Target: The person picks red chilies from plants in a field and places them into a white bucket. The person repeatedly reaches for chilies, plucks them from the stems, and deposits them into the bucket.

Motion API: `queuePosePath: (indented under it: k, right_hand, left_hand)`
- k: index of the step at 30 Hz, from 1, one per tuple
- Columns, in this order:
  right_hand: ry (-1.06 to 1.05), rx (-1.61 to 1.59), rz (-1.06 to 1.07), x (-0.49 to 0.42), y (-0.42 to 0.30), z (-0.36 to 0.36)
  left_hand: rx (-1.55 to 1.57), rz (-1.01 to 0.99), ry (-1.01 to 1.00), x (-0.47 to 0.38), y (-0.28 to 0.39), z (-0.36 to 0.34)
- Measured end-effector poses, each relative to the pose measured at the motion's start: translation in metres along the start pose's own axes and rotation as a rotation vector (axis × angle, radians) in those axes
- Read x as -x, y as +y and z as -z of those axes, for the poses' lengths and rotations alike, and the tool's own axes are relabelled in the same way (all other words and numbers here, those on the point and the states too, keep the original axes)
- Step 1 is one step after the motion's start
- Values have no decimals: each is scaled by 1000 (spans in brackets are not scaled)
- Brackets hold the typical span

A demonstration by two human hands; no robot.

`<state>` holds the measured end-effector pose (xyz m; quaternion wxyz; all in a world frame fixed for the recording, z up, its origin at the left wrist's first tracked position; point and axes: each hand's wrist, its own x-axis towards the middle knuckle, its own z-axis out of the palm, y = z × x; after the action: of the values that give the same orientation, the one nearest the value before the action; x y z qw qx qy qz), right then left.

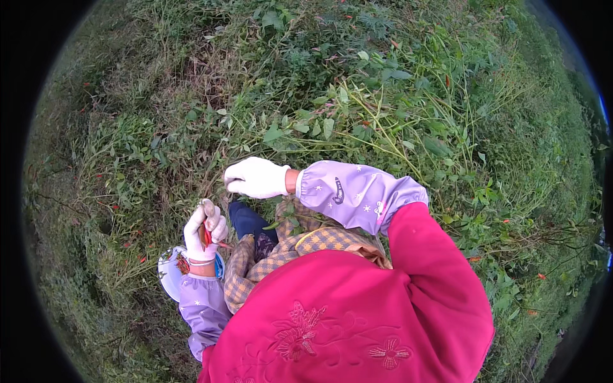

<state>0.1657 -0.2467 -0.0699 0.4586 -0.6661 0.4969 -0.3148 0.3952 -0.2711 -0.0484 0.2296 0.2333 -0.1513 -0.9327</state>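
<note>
My left hand (206, 230), in a white glove, is curled around a few red chili peppers (207, 235) that show between the fingers and palm. Just beneath that wrist stands a white bucket (168, 274), partly hidden by the forearm, with red chili peppers (182, 263) inside. My right hand (257, 177), also gloved in white, reaches across in front of my body with its back up. Its fingers curl down toward thin stems, and whatever may be between them is hidden.
Dense green plants and weeds (330, 129) surround me, with scattered red peppers such as one pepper (448, 81) among the leaves. Yellowish-green branches (383, 122) lean across ahead on the right. A checked cloth (282, 249) covers my lap, and a dark trouser leg (249, 221) shows below my right hand.
</note>
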Motion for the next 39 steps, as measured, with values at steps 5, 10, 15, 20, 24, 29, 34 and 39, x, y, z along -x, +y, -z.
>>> queuePosePath:
  k: [5, 10, 15, 20, 24, 29, 34, 39]
  right_hand:
    - [217, 688, 145, -2, -17, 7]
    - [-289, 250, 106, 1, -43, -30]
    - [-327, 272, 162, -8, -47, -37]
    - [-316, 520, 279, -12, -51, -44]
    - [-360, 433, 290, -24, -61, -49]
    - [-562, -153, -270, -41, -56, -47]
    - [-525, -298, -415, -53, -9, -56]
    - [-540, -228, -546, -66, 21, -67]
  left_hand:
    - [12, 32, 204, 17, -28, 8]
    - [-130, 15, 247, 18, -39, 9]
    - [-143, 45, 179, 30, -48, 27]
    - [-142, 46, 163, 41, -60, 29]
    - [-56, -89, 110, 52, -66, 23]
    - [132, -251, 72, 77, -61, 15]
    - [755, -651, 205, 120, -63, 98]
    - [897, -1070, 774, 196, -55, 208]
